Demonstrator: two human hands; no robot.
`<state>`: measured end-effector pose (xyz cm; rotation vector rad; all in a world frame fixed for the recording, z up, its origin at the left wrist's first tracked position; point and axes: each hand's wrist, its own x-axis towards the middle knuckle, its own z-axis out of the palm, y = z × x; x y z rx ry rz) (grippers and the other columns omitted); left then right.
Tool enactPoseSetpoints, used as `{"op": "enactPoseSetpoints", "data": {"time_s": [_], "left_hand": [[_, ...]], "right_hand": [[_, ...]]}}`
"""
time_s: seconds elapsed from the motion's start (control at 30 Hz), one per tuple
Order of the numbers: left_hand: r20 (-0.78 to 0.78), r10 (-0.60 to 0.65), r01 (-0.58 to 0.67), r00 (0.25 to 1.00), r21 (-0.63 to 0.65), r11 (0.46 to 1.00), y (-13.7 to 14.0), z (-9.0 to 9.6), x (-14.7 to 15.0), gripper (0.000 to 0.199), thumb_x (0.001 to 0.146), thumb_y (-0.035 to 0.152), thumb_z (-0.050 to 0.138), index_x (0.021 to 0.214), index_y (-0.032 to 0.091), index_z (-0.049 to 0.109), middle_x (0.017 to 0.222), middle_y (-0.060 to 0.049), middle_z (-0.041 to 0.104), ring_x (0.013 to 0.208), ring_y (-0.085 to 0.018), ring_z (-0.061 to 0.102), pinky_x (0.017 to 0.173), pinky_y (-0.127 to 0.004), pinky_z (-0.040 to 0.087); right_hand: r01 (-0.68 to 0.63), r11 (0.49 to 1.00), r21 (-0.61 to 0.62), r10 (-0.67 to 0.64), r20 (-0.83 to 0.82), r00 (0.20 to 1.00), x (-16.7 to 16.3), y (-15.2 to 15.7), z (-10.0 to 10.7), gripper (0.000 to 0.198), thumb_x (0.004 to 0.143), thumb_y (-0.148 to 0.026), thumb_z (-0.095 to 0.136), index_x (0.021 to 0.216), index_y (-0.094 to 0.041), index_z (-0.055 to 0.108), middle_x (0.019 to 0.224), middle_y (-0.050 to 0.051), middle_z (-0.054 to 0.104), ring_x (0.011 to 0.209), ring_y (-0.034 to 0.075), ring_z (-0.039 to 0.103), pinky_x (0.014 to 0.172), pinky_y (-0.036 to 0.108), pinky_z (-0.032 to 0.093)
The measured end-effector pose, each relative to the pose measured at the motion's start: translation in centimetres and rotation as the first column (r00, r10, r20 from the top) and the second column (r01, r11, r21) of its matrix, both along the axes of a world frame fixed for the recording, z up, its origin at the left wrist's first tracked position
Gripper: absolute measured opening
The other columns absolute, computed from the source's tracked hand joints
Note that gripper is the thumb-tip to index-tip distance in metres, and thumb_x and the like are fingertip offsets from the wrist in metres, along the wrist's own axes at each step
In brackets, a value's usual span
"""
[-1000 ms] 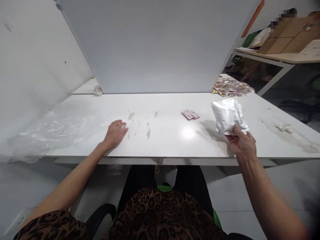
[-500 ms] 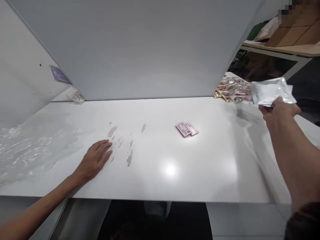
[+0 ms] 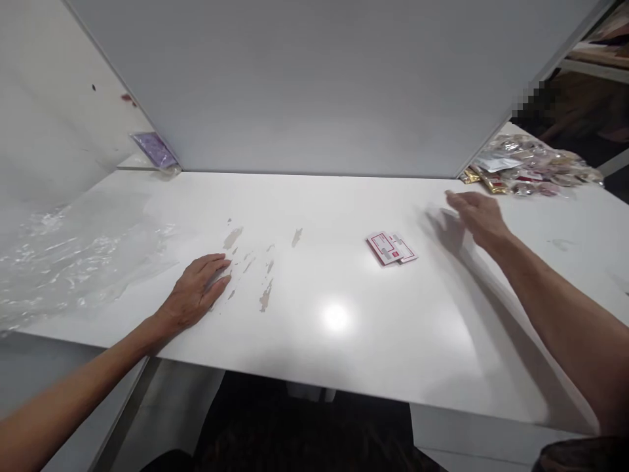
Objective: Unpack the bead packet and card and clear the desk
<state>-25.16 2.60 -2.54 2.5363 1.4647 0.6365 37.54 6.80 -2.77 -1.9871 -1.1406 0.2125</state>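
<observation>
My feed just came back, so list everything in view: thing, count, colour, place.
table: one, white, fills the foreground.
scuff marks: several, grey-brown, on the table right of the left hand.
small packets: two as far as I can tell, red and white, overlapping, table centre-right.
clear plastic sheet: one, transparent, crumpled at the table's left end.
purple packet: one, far left corner against the partition.
divider panels: white-grey, behind and to the left.
pile of snack packets: many, gold, red and silver, far right.
left hand: flat on the table, empty.
right hand: open, empty, just over the table right of the small packets.
</observation>
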Motion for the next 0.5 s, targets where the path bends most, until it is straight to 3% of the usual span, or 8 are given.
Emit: {"op": "enactPoseSetpoints", "data": {"time_s": [0.07,0.13,0.23,0.33,0.4,0.5], "left_hand": [[-0.005,0.006,-0.006,1.000,-0.004,1.000,0.1,0.0,0.2,0.040,0.099,0.049,0.048,0.129,0.026,0.062,0.140,-0.010,0.061,0.134,-0.028,0.055,0.115,-0.051,0.047],[-0.012,0.006,-0.006,1.000,-0.005,1.000,0.2,-0.1,0.2,0.041,0.099,0.049,0.046,0.129,0.025,0.062,0.139,-0.010,0.062,0.134,-0.028,0.055,0.116,-0.052,0.046],[-0.006,-0.011,0.012,1.000,0.020,1.000,0.4,-0.4,0.2,0.042,0.099,0.048,0.046,0.127,0.022,0.062,0.138,-0.012,0.063,0.133,-0.029,0.055,0.117,-0.051,0.045],[-0.001,-0.021,0.021,1.000,0.034,0.999,0.6,-0.6,0.2,0.043,0.098,0.048,0.045,0.125,0.020,0.063,0.138,-0.014,0.063,0.132,-0.029,0.056,0.117,-0.051,0.044],[0.001,-0.022,0.022,1.000,0.028,0.999,0.6,-0.7,0.3,0.044,0.098,0.048,0.044,0.125,0.019,0.063,0.138,-0.014,0.063,0.132,-0.030,0.056,0.117,-0.051,0.044],[0.018,-0.028,0.028,0.999,0.033,0.999,0.7,-0.8,0.3,0.045,0.098,0.048,0.043,0.124,0.017,0.064,0.137,-0.015,0.064,0.131,-0.029,0.057,0.116,-0.050,0.043]], "right_hand": [[-0.192,0.948,-0.256,0.207,0.035,0.978,-4.5,-2.6,0.8,0.058,0.093,-0.069,0.055,0.099,-0.012,0.069,0.091,0.013,0.069,0.082,0.020,0.057,0.078,0.038,0.044],[-0.253,0.894,-0.370,0.320,0.130,0.939,-8.8,-4.6,1.0,0.072,0.084,-0.079,0.057,0.115,-0.014,0.065,0.110,0.018,0.069,0.098,0.029,0.058,0.086,0.043,0.045],[-0.281,0.884,-0.374,0.390,0.260,0.883,-13.8,-6.5,0.4,0.086,0.077,-0.081,0.060,0.133,-0.016,0.055,0.131,0.022,0.062,0.118,0.040,0.052,0.096,0.053,0.043],[-0.300,0.898,-0.323,0.396,0.292,0.871,-16.4,-7.5,-0.3,0.073,0.084,-0.067,0.058,0.138,-0.018,0.052,0.134,0.022,0.060,0.124,0.041,0.049,0.101,0.056,0.041],[-0.292,0.908,-0.299,0.362,0.212,0.908,-17.1,-7.9,-0.3,0.071,0.082,-0.056,0.063,0.140,-0.018,0.051,0.127,0.020,0.063,0.117,0.038,0.054,0.096,0.052,0.046],[-0.326,0.897,-0.298,0.312,-0.094,0.945,-17.1,-8.4,0.5,0.086,0.072,-0.047,0.076,0.146,-0.017,0.045,0.098,0.011,0.067,0.082,0.026,0.062,0.071,0.039,0.052]]}}
